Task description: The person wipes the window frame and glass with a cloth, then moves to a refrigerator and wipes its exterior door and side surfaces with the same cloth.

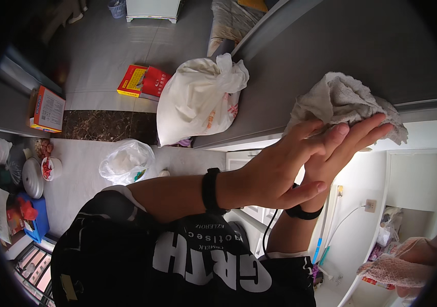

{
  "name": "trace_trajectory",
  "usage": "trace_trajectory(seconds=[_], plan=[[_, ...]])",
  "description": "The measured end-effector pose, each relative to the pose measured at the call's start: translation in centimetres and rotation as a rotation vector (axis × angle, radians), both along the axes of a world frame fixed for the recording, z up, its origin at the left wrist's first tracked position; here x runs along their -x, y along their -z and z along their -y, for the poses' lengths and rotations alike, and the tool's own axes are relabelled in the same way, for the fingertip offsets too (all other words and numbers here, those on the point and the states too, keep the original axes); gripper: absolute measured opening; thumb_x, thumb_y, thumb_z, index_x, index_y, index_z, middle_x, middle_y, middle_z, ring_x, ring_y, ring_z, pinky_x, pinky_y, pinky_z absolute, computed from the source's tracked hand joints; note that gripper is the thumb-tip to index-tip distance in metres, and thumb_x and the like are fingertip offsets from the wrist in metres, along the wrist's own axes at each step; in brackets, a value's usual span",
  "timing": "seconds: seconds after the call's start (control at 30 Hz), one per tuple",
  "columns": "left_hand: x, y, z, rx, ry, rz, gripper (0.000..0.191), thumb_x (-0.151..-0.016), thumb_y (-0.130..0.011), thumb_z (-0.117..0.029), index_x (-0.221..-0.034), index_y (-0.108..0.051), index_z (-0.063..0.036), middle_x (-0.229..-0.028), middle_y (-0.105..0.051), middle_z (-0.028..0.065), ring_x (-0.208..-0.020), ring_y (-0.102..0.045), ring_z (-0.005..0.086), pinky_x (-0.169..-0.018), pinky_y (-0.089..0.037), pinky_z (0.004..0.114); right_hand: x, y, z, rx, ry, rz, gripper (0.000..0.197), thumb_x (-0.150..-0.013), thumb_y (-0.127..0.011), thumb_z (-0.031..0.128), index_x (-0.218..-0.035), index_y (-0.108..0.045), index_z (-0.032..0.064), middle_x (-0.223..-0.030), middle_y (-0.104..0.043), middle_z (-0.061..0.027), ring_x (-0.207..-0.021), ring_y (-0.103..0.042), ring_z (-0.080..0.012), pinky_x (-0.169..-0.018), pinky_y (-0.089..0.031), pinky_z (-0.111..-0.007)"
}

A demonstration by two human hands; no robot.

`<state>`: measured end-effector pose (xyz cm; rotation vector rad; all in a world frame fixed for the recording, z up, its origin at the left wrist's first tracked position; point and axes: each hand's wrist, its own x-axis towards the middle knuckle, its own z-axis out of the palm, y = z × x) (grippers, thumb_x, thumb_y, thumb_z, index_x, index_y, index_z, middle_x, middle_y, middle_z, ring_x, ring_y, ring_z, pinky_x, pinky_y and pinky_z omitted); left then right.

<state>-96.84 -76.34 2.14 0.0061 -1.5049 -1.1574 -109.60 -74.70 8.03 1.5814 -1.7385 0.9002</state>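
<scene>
A crumpled, pale grey terry cloth is pressed against a dark grey panel. My right hand lies along the cloth's near side, fingers stretched over it. My left hand crosses over the right one, its fingers bent against the cloth's near edge and its thumb pointing right. The hands overlap, so some fingers are hard to tell apart. Both wrists wear a black band, and a thin black cable runs by the right one.
A knotted white plastic sack stands left of the panel. Red and yellow boxes lie behind it. A clear plastic bag sits on the floor. At right are a white shelf unit and a pink towel. A person's foot shows far left.
</scene>
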Motion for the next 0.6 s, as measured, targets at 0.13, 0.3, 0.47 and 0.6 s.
trace_trajectory(seconds=[0.13,0.3,0.47,0.6], plan=[[1.3,-0.5,0.9,0.134,0.065,-0.011,0.081,-0.1,-0.063,-0.043,-0.16,-0.026,-0.0016,-0.16,-0.015,0.0392,-0.147,-0.033,0.0546,-0.112,-0.045,0.05,-2.8,-1.6,-3.0,-0.139,-0.037,0.324,0.068,-0.111,-0.027,0.046,-0.164,-0.022,0.0035,-0.171,-0.002,-0.0272,-0.159,-0.003,-0.0437,-0.126,-0.013,-0.054],[4.3,-0.3,4.3,0.009,0.061,0.132,0.076,-0.105,-0.052,-0.048,-0.162,-0.029,-0.004,-0.164,-0.014,0.0344,-0.152,-0.025,0.05,-0.117,-0.039,0.049,-2.3,-1.6,-5.3,-0.303,-0.304,0.377,0.061,-0.108,-0.035,0.034,-0.157,-0.037,-0.003,-0.159,-0.037,-0.0323,-0.148,-0.038,-0.0488,-0.12,-0.028,-0.054],[7.1,-5.5,8.5,0.215,-0.252,0.223,0.096,-0.084,-0.08,-0.056,-0.157,-0.039,-0.0101,-0.161,-0.02,0.0358,-0.149,-0.025,0.0554,-0.119,-0.034,0.053,2.2,-5.1,-7.1,0.022,-0.261,0.151,0.037,-0.104,-0.048,0.021,-0.121,-0.062,-0.0086,-0.109,-0.07,-0.0236,-0.104,-0.065,-0.0344,-0.083,-0.053,-0.042],[10.4,-12.0,15.8,0.386,-0.518,0.079,0.071,-0.096,-0.069,-0.036,-0.155,-0.041,-0.0079,-0.158,-0.038,0.0266,-0.14,-0.047,0.0423,-0.108,-0.046,0.044,6.4,-6.9,-4.4,0.407,-0.467,0.11,0.019,-0.1,-0.049,0.017,-0.108,-0.056,0.0022,-0.092,-0.059,-0.0124,-0.087,-0.057,-0.0263,-0.073,-0.046,-0.037]])
